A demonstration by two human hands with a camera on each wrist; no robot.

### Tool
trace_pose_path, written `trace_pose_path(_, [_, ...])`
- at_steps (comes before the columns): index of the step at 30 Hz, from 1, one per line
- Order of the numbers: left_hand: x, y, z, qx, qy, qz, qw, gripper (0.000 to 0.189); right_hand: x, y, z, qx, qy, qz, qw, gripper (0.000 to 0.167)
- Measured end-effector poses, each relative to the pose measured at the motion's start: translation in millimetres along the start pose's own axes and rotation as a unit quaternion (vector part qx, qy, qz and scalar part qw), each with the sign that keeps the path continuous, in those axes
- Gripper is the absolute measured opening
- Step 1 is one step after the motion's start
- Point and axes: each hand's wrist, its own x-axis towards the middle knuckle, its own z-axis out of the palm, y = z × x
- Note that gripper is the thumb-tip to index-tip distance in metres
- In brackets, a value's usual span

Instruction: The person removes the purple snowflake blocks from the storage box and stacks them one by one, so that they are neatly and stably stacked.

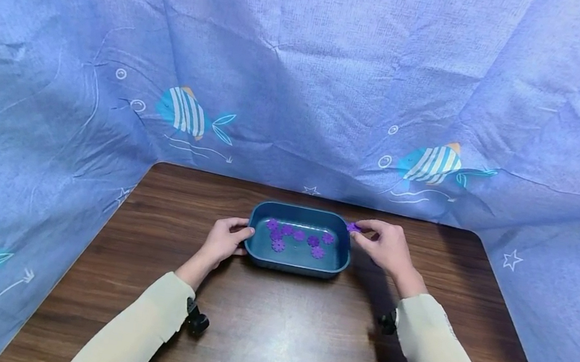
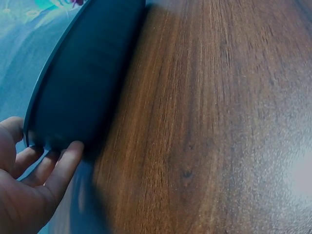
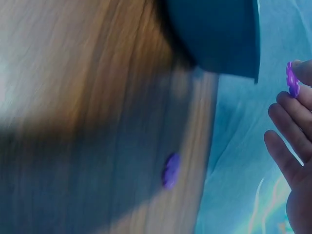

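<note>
A dark teal rectangular container stands on the table with several purple flower-shaped pieces lying on its bottom. At its left end my left hand grips the wall, thumb at the rim and fingers against the outside, as the left wrist view also shows. Beside the right end, my right hand pinches one purple flower-shaped piece between thumb and index finger, its other fingers spread. Another purple piece lies on the table below that hand; in the head view it is hidden.
The brown wood-grain table reflects light near its front. A blue cloth printed with fish hangs behind the table and along both sides. Each wrist carries a small black device at the sleeve.
</note>
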Motion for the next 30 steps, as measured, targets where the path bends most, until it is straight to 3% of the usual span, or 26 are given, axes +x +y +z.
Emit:
trace_pose_path(9, [0.8,0.8,0.1,0.005,0.003,0.003,1.0000,0.041,-20.6,36.4,-6.1,-0.032,0.009,0.031,0.9989,0.020])
trace_pose_path(15, [1.4,-1.3,0.4,0.002,0.004,-0.004,1.0000,0.041,-35.5,57.1,-10.4,-0.052,-0.010,0.062,0.9966,0.024])
trace_pose_path(30, [0.4,-1.4,0.3,0.009,0.008,-0.005,0.9999,0.041,-55.0,71.9,-14.6,-0.097,-0.079,0.095,0.9875,0.031])
